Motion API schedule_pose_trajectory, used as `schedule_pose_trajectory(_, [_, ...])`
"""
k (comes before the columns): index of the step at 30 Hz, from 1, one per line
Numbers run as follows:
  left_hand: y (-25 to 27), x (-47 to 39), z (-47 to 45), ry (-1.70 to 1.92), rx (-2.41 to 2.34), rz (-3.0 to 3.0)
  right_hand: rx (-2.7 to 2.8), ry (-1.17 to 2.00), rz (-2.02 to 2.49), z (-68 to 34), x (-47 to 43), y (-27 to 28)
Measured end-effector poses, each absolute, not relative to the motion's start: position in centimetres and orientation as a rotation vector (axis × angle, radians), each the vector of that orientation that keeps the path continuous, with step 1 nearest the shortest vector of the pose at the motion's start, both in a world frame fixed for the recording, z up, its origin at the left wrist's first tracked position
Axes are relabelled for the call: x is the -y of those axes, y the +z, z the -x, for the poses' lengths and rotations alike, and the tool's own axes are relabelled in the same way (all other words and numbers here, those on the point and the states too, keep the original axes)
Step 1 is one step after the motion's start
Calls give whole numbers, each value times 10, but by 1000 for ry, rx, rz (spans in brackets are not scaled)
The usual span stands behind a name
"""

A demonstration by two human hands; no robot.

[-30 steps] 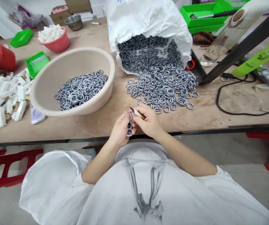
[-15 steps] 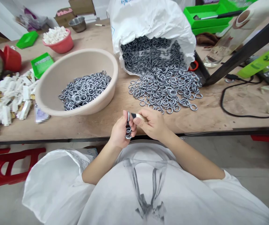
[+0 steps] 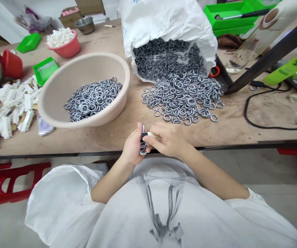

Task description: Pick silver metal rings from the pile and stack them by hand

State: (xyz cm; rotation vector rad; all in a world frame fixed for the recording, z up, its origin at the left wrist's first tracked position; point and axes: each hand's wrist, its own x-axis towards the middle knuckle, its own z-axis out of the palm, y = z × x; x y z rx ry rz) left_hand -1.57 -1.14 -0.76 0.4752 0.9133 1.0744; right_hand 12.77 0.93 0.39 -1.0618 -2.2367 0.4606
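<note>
My left hand (image 3: 133, 146) is closed around several grey metal rings (image 3: 143, 148), with one ring pinched upright between thumb and finger. In my right hand (image 3: 167, 137) is a short tool with a black end and a pale handle (image 3: 151, 134); its exact kind cannot be made out. The black end lies across the upright ring, and the two hands meet just in front of the table edge. Beyond them a heap of loose metal rings (image 3: 182, 98) spills from a white sack (image 3: 169, 20). More rings lie inside a beige basin (image 3: 83, 65) to the left.
White plastic pieces (image 3: 6, 125) are piled at the table's left. Behind them stand a small green tray (image 3: 45, 70) and a pink bowl (image 3: 69, 48). To the right are a dark metal bar (image 3: 267, 57), a black cable (image 3: 269, 126) and a clear bottle (image 3: 249, 48).
My right hand has moved the tool slightly, so its black end now crosses the upright ring and touches near my left thumb. The rings stay in my left hand.
</note>
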Motion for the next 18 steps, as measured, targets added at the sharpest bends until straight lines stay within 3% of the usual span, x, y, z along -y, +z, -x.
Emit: schedule_pose_trajectory(18, [-4, 11, 18, 992, -841, -475, 1958, 840, 1095, -126, -16, -13])
